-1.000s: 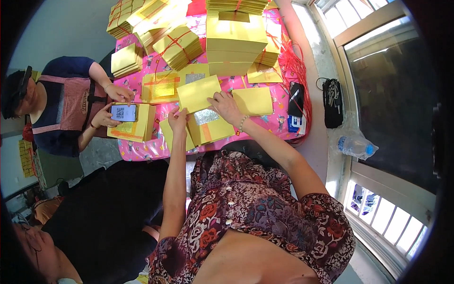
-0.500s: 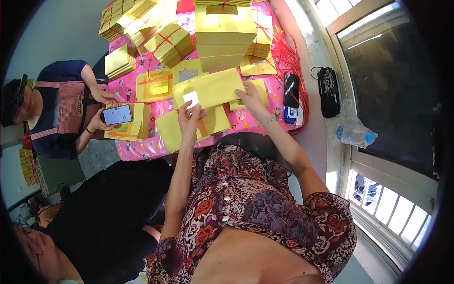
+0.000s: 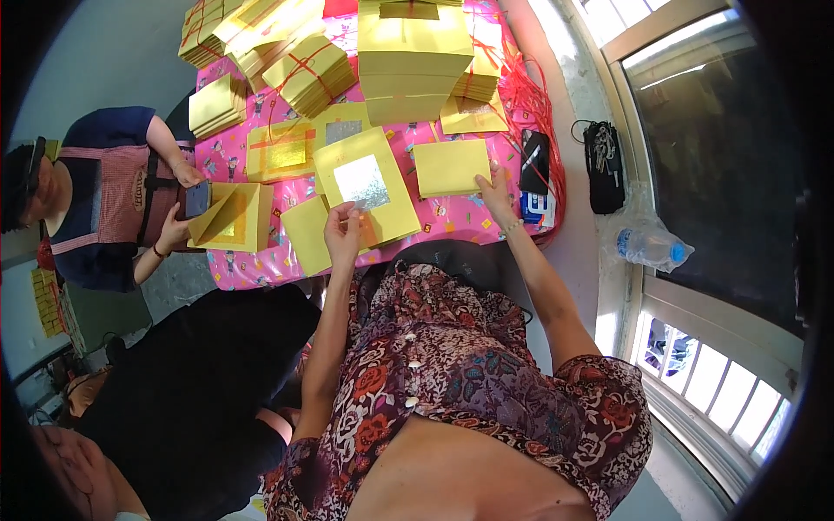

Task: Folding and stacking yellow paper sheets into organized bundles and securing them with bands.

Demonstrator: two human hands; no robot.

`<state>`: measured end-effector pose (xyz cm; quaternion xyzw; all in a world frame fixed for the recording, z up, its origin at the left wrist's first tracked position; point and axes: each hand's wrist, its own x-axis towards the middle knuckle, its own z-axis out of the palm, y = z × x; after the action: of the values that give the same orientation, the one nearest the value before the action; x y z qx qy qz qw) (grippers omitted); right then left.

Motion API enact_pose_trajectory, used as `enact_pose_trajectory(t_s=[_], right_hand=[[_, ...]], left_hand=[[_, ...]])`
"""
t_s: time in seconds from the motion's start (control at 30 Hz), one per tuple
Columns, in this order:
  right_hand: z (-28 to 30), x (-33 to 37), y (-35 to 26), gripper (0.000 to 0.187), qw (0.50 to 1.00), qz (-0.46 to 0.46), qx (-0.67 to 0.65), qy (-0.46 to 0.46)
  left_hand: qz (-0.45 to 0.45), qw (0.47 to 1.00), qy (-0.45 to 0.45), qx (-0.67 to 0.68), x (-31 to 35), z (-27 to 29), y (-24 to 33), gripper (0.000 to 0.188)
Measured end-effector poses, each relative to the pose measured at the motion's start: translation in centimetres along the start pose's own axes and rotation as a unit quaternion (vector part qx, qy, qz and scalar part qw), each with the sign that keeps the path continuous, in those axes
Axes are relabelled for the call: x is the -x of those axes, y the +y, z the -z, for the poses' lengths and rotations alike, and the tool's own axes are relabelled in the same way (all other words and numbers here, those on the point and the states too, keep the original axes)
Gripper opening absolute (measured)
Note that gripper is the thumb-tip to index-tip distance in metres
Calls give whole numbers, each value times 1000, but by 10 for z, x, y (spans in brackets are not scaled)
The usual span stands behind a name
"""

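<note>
My left hand (image 3: pixel 344 229) pinches the lower edge of a yellow paper sheet (image 3: pixel 388 162) with a silver foil square (image 3: pixel 362 181) in its middle. This sheet overlaps other yellow sheets (image 3: pixel 306 233) on the table. My right hand (image 3: pixel 496 191) has its thumb on the lower right corner of a folded yellow paper (image 3: pixel 452 168), its fingers at the right edge. Beyond the left hand's sheet lie a yellow sheet with a gold foil square (image 3: pixel 288 154) and another with a silver square (image 3: pixel 343 130).
Tied yellow paper bundles (image 3: pixel 311 76) and a tall stack (image 3: pixel 414 65) stand at the back of the pink tablecloth (image 3: pixel 228 158). Red strings (image 3: pixel 534 78), a dark phone (image 3: pixel 534 162) and a bottle (image 3: pixel 647 247) are at right. Left, a co-worker holds a phone (image 3: pixel 199 198) and yellow paper.
My right hand has let go of the sheet and moved down to the folded paper. In my left hand the sheet has turned, its silver square now in full view. The co-worker's phone has tilted.
</note>
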<state>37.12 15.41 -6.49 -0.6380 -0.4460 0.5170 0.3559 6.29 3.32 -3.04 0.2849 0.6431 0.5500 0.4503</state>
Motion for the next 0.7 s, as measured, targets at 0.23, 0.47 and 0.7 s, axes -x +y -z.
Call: enact_pose_trajectory(t_s=[0.23,0.47,0.7], right_hand=[[6,-6,12,44,999,42,13,12],[-7,6,-17,46,874,192,437,88],[-12,17,-59,38,818,333,449,136]], left_hand=[[2,1000,-6,-6,-2,-2,2,19],[-34,997,-3,-65,-8,8,-3,18],[-31,985,-34,-165,1,21,27,16]])
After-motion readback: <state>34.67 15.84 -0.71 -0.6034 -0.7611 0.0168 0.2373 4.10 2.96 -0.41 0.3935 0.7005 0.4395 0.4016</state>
